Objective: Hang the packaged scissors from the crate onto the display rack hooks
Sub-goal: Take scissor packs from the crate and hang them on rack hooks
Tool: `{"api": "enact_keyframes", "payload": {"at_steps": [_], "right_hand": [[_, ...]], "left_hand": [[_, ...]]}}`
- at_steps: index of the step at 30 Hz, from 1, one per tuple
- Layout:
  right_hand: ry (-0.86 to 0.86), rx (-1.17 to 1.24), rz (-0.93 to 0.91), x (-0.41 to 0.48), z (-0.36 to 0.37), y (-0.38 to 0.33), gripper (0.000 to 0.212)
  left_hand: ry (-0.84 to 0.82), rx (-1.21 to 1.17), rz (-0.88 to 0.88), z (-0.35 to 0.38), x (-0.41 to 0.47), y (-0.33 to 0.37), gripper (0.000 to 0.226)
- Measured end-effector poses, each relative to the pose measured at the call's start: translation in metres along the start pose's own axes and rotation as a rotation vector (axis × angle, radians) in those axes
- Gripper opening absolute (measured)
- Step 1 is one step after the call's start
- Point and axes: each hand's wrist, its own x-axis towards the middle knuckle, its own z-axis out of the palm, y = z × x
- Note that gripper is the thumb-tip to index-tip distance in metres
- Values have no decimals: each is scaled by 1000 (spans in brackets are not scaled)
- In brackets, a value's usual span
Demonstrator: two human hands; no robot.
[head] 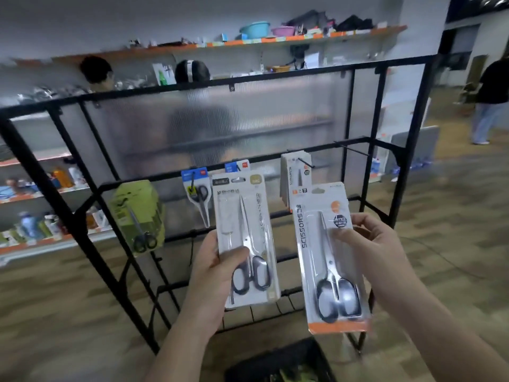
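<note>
Noticeably, orange trim edges the right-hand pack (314,271).

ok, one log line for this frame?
left hand holds white scissors pack | right hand holds orange-trimmed scissors pack | both before rack | neither hung

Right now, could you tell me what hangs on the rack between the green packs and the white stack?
In the head view, two blue-topped packs hang there; the white pack in the left hand hides most of one.
</note>
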Motion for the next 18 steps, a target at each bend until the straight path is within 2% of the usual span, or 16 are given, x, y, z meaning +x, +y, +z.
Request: {"api": "enact_keyframes", "payload": {"at_steps": [7,18], "right_hand": [[-150,25,-50,47,-22,-25,9],[-261,44,35,80,-59,8,7]], "left_hand": [[147,21,63,42,-6,19,32],[329,-57,35,88,-25,-2,35]]}}
